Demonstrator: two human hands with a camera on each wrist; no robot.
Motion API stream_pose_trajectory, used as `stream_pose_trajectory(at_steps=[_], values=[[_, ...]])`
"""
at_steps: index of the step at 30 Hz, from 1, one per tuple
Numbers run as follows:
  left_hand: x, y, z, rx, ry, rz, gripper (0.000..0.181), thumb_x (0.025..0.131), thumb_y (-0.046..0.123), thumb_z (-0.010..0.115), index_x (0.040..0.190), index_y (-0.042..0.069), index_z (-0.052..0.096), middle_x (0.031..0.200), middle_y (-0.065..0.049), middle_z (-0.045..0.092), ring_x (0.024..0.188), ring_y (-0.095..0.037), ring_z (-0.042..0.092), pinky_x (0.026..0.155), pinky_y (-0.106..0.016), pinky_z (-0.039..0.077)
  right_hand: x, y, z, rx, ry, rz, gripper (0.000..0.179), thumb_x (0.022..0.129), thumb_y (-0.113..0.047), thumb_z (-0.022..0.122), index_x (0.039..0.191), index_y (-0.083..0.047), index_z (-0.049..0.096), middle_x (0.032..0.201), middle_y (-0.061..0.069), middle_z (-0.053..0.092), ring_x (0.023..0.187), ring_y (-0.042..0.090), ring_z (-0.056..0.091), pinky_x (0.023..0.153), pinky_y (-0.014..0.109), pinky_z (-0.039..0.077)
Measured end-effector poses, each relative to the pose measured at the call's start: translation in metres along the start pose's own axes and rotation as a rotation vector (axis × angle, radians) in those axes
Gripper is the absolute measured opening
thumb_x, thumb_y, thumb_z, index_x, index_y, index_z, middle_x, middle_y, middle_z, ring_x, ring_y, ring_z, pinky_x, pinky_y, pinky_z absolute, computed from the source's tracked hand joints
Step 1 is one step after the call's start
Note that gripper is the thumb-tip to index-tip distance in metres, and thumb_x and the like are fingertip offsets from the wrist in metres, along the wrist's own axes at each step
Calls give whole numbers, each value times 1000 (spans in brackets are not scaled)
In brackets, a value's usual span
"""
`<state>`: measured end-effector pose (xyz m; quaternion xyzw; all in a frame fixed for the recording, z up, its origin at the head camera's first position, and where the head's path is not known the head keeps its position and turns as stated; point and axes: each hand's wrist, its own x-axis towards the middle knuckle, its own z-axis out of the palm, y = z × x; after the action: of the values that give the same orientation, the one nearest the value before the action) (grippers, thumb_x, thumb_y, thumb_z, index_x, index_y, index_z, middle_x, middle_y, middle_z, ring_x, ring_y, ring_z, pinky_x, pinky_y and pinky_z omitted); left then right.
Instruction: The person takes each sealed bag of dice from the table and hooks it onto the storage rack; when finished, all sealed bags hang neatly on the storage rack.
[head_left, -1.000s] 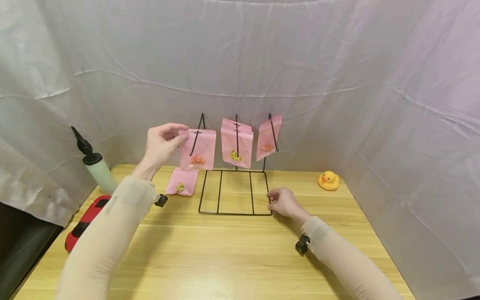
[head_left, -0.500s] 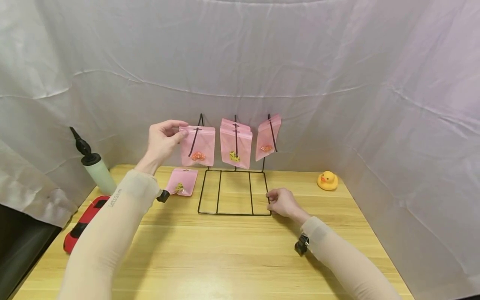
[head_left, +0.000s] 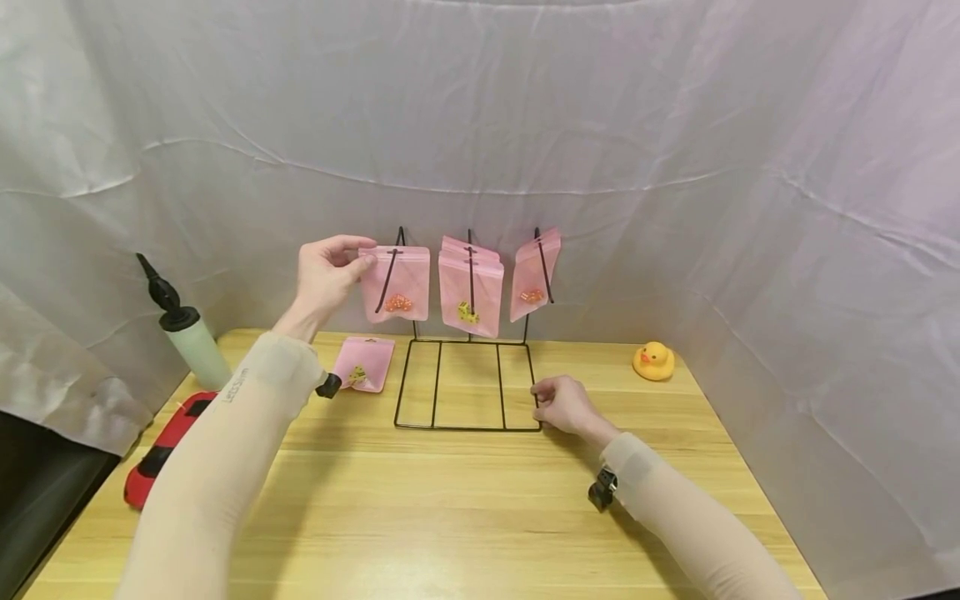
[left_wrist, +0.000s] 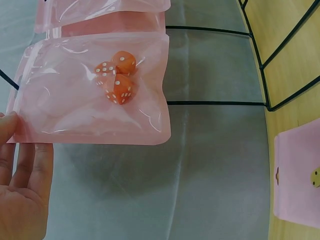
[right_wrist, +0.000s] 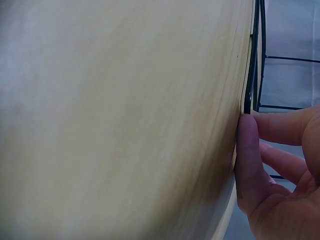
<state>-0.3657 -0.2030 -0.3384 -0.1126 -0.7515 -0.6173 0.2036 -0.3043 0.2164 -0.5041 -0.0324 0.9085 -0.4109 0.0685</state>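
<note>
My left hand pinches the top left corner of a pink zip bag that holds orange dice. In the head view the rack's left prong passes at the bag's hang hole. Low at the right, my right hand grips the front right corner of the black wire rack's base between thumb and fingers. Pink bags with yellow dice hang on the middle prong, and a pink bag with orange dice hangs on the right one.
Left of the rack a pink bag with yellow dice lies flat on the wooden table. Further left are a pale green hand pump and a red toy car. A yellow rubber duck sits at the right, with grey curtain behind.
My left hand has risen slightly with the pinched bag, whose lower edge now sits higher and further back along the left prong. The right hand keeps its hold on the rack.
</note>
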Motion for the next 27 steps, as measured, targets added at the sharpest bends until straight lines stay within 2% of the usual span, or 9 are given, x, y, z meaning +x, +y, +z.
stream_pose_trajectory(at_steps=[4, 8, 10, 15, 18, 21, 27], values=[[2, -1, 1, 19, 10, 6, 21, 100, 4, 82, 121, 1, 84, 98, -1, 88, 81, -1, 77, 76, -19, 65, 0, 0, 0, -4, 2, 2, 45, 90, 6, 83, 135, 4, 76, 118, 20, 76, 98, 21, 76, 71, 30, 69], [3, -1, 1, 29, 18, 12, 21, 100, 4, 83, 121, 1, 84, 91, 7, 86, 78, -1, 74, 74, -18, 63, -1, -1, 0, -5, 3, 5, 45, 90, 6, 83, 135, 4, 76, 118, 20, 76, 98, 22, 76, 72, 30, 69], [4, -1, 1, 39, 21, 13, 21, 100, 5, 83, 120, 2, 84, 91, 7, 85, 77, -2, 73, 73, -19, 63, -1, -1, 0, -6, 3, 7, 45, 90, 6, 83, 135, 4, 76, 118, 20, 76, 99, 22, 75, 72, 30, 69], [4, 0, 1, 61, 17, 7, 20, 101, 8, 84, 120, 4, 85, 99, -2, 87, 78, -2, 72, 73, -21, 63, 0, -1, 1, 0, 0, 4, 45, 91, 6, 82, 135, 4, 76, 117, 20, 76, 97, 22, 74, 72, 30, 69], [3, 0, 0, 53, 11, 4, 21, 101, 8, 83, 122, 4, 84, 101, -3, 87, 79, -2, 73, 74, -19, 63, 1, 0, 1, -2, -1, -5, 44, 91, 6, 82, 135, 5, 76, 116, 20, 76, 96, 21, 75, 71, 30, 69], [2, 1, -2, 30, 5, 6, 24, 101, 7, 82, 124, 2, 83, 103, 0, 86, 81, -1, 74, 76, -17, 64, 1, 0, 1, -5, -1, -7, 44, 91, 6, 82, 135, 5, 76, 115, 19, 76, 94, 20, 75, 71, 30, 69], [-5, 0, -12, -86, -17, 28, 32, 102, 3, 78, 131, -11, 75, 104, 16, 80, 85, -1, 78, 80, -20, 67, 1, 2, 0, -13, -2, -13, 44, 91, 5, 82, 135, 4, 76, 116, 19, 76, 95, 21, 76, 71, 30, 69]])
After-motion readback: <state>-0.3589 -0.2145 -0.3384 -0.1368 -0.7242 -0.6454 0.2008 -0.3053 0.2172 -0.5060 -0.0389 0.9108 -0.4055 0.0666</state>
